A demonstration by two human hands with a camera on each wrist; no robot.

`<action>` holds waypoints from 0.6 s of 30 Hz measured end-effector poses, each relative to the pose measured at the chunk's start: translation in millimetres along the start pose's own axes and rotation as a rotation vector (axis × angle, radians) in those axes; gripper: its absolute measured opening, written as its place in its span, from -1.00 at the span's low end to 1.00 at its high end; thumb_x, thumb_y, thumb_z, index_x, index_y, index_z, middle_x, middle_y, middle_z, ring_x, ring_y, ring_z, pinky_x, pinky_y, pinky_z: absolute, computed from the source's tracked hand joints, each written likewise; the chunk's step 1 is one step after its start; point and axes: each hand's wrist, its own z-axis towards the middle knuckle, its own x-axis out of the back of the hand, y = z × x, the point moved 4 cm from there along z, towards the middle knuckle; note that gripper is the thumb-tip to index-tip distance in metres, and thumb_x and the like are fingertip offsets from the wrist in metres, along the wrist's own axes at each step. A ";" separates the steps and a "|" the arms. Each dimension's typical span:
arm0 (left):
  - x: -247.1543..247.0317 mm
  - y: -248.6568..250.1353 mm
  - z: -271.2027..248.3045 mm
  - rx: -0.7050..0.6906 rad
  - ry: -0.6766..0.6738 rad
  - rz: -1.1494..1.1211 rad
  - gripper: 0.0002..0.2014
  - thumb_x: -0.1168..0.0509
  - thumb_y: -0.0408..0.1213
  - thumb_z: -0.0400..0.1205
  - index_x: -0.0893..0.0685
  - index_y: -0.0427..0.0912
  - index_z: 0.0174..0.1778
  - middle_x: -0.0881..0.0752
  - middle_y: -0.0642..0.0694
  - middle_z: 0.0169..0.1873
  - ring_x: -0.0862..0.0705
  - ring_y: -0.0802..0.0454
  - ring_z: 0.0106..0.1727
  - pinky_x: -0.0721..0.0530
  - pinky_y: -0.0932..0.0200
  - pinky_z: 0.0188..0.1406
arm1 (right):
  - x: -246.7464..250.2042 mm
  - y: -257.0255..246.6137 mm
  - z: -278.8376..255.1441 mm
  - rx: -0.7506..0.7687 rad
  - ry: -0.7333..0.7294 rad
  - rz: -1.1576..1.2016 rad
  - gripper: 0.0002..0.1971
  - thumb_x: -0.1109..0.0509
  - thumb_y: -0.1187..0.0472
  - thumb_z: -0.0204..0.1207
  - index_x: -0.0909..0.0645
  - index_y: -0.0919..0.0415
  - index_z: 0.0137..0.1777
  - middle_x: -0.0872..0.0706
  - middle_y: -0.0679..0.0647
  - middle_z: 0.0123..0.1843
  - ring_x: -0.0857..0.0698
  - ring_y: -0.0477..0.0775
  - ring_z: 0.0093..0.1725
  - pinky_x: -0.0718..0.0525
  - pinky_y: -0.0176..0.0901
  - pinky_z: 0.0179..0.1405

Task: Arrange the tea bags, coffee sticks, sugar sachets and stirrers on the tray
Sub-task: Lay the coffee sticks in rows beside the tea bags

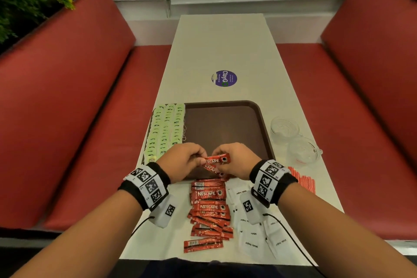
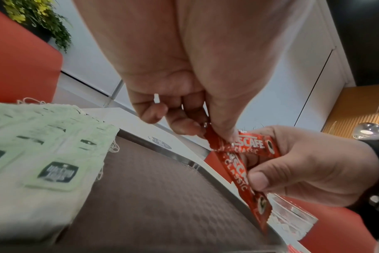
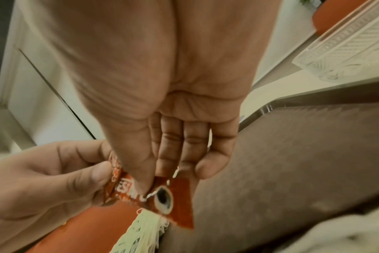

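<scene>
Sticks (image 1: 217,160): two red Nescafe, crossed | pinched by left hand (image 1: 180,161), right hand (image 1: 237,160)

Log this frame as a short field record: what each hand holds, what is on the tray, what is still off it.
left hand: pinches the left ends of two coffee sticks
right hand: pinches the same sticks' right part
tray: brown, tea bags in rows along its left side, the rest bare
off tray, near edge: coffee stick pile, sugar sachets
off tray, right: red stirrers, two glass cups
</scene>
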 end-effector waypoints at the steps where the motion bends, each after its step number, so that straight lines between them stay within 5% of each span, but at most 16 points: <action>1: 3.6 -2.3 4.5 -0.005 0.001 -0.003 -0.94 -0.40 -0.23 0.65 -0.73 0.05 -0.10 -0.71 0.14 -0.21 -0.63 0.24 -0.15 -0.54 0.31 -0.12 | 1.8 2.4 2.7 -0.012 0.014 0.003 -0.72 -0.58 0.18 0.48 -0.73 0.02 0.18 -0.79 -0.08 0.01 -0.76 -0.13 -0.07 -0.80 -0.13 -0.01; 5: 29.4 -17.4 32.1 0.038 0.087 -0.020 -0.90 -0.40 -0.23 0.65 -0.71 0.09 -0.11 -0.72 0.11 -0.22 -0.64 0.13 -0.14 -0.60 0.16 -0.06 | 5.9 21.2 14.6 -0.108 0.002 0.012 -0.83 -0.47 0.25 0.59 -0.77 0.05 0.13 -0.81 -0.06 -0.12 -0.80 -0.12 -0.20 -0.82 -0.15 -0.05; 11: 65.3 -55.4 105.9 0.190 0.192 0.155 -0.93 -0.37 -0.18 0.68 -0.76 0.03 -0.06 -0.68 0.13 -0.27 -0.53 0.22 -0.32 -0.39 0.23 -0.35 | -1.4 50.0 13.2 -0.210 -0.092 -0.123 -0.87 -0.36 0.25 0.66 -0.68 -0.01 -0.01 -0.75 -0.06 -0.11 -0.74 -0.01 -0.11 -0.64 -0.16 -0.11; 18: 56.3 -107.5 183.4 0.373 0.066 0.258 -0.87 -0.43 -0.16 0.64 -0.82 -0.01 0.05 -0.79 -0.06 -0.03 -0.69 -0.05 0.02 -0.60 0.12 0.01 | -4.1 54.5 8.9 -0.206 -0.105 -0.029 -0.83 -0.32 0.26 0.69 -0.59 -0.05 -0.07 -0.74 -0.18 -0.21 -0.71 -0.20 -0.16 -0.63 -0.24 -0.11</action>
